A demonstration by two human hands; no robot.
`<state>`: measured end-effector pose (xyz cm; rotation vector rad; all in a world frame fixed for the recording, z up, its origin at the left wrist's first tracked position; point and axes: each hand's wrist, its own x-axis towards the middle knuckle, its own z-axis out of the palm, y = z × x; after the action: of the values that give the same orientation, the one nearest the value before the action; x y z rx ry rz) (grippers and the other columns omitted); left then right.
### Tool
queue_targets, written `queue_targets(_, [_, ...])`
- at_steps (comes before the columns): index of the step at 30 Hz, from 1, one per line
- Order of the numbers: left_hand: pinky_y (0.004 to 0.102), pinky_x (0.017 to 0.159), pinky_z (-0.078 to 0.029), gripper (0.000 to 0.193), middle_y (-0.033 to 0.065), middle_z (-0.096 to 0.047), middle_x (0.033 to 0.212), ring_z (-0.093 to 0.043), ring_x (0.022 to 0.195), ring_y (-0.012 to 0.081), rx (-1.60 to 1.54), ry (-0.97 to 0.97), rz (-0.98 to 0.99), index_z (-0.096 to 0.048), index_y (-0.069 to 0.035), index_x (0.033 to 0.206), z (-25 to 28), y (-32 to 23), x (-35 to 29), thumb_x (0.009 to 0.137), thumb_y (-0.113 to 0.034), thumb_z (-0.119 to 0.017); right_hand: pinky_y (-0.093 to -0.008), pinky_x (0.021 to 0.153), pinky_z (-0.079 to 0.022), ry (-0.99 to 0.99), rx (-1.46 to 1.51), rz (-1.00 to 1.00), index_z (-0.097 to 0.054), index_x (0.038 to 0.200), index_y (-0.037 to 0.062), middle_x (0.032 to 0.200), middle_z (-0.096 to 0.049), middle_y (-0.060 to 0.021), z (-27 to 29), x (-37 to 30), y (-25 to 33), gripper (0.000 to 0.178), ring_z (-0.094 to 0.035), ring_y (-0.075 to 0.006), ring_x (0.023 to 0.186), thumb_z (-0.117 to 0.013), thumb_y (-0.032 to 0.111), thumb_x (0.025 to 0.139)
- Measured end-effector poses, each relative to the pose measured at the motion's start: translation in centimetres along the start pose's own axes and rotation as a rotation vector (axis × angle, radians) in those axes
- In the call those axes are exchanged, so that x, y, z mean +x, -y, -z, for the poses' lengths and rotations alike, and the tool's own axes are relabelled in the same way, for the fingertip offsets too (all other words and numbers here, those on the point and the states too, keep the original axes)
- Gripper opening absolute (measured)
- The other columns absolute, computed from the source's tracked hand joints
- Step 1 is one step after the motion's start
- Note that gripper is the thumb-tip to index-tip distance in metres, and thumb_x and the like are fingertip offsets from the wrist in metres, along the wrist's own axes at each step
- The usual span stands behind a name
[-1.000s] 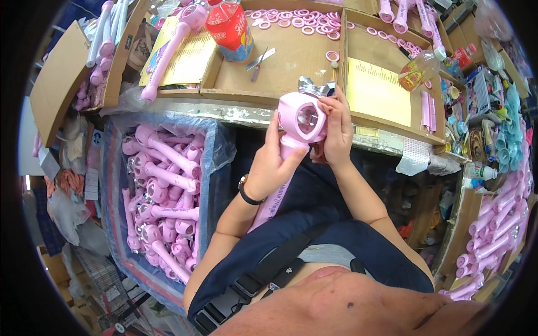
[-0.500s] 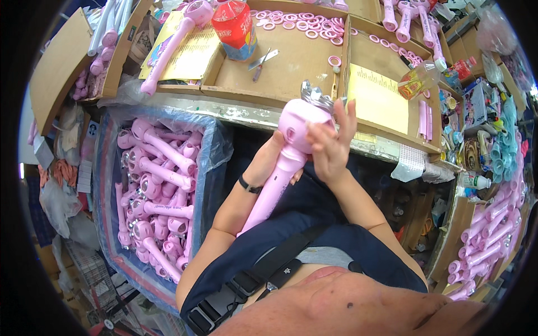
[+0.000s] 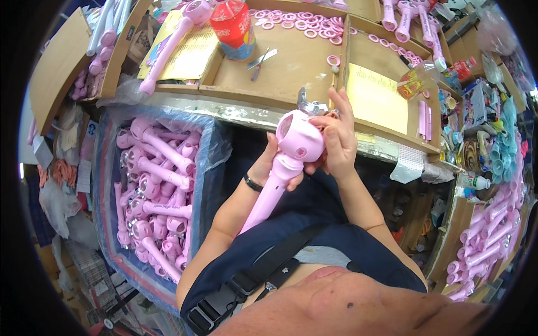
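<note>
A pink toy wand [image 3: 269, 190] stands tilted in front of my body, with its handle end low against my lap. My left hand [image 3: 268, 171] is wrapped round its neck, just below the round head. The head has a large round opening on its upper left side, and a silver crown-shaped piece [image 3: 307, 104] rises from its top. My right hand [image 3: 339, 143] grips the right side of the head, thumb in front and some fingers raised. Part of that grip is hidden behind the head.
At my left stands a plastic-lined bin [image 3: 208, 168] heaped with pink wands. Cardboard trays [image 3: 291, 61] on the bench ahead hold pink rings [image 3: 302, 25], a red drink container [image 3: 231, 28], scissors [image 3: 259, 65] and a yellow sheet [image 3: 376, 101]. More wands [image 3: 485, 241] are stacked at right.
The wand has turned about its length, so the head's round opening now shows at upper left. My right hand has gone from spread fingers by the head to gripping its side.
</note>
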<state>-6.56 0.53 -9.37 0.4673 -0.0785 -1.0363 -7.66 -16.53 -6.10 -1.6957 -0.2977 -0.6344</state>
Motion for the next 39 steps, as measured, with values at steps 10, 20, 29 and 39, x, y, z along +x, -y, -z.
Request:
queue_targets(10, [0.0262, 0.054, -0.052, 0.056, 0.0090, -0.057, 0.105, -0.061, 0.071, 0.0152, 0.422, -0.255, -0.232, -0.029, -0.011, 0.137, -0.5, -1.0, -0.3, 0.097, -0.050, -0.033, -0.0511, 0.102, -0.028, 0.021, -0.554, 0.296, -0.072, 0.099, 0.0146, 0.130, -0.051, -0.0146, -2.2, -1.1, 0.2, 0.021, -0.038, -0.0384, 0.125, -0.065, 0.018, 0.080])
queue_targets(20, [0.0260, 0.037, -0.049, 0.089, 0.0165, -0.064, 0.085, -0.060, 0.046, 0.0198, 0.009, 0.109, -0.080, -0.043, -0.005, 0.128, 0.4, -0.8, -0.1, 0.078, -0.078, -0.034, -0.0323, 0.089, -0.040, -0.109, 0.003, -0.001, -0.065, 0.107, -0.0009, 0.145, -0.033, -0.0195, -1.3, -1.0, -0.8, 0.031, -0.046, -0.0245, 0.118, -0.047, 0.023, 0.098])
queue_targets(29, [0.0249, 0.045, -0.051, 0.083, 0.0094, -0.059, 0.084, -0.060, 0.055, 0.0140, 0.561, -0.190, -0.221, -0.024, -0.005, 0.139, -2.2, -1.8, -1.1, 0.083, -0.057, -0.058, -0.0386, 0.110, -0.019, -0.169, 0.064, -0.100, -0.067, 0.108, -0.0001, 0.148, -0.027, -0.0190, -1.2, -0.3, 0.1, 0.032, -0.021, -0.0298, 0.139, -0.048, 0.023, 0.097])
queue_targets(39, [0.0291, 0.104, -0.032, 0.071, 0.0136, -0.039, 0.137, -0.041, 0.125, 0.0186, 0.828, -0.355, -0.434, -0.017, 0.000, 0.145, -1.3, -1.5, -0.5, 0.095, -0.035, -0.053, -0.0486, 0.109, -0.014, 0.007, -0.602, 0.412, -0.070, 0.109, 0.0111, 0.142, -0.037, -0.0191, -3.2, -0.8, 1.6, 0.026, -0.020, -0.0376, 0.137, -0.058, 0.016, 0.086])
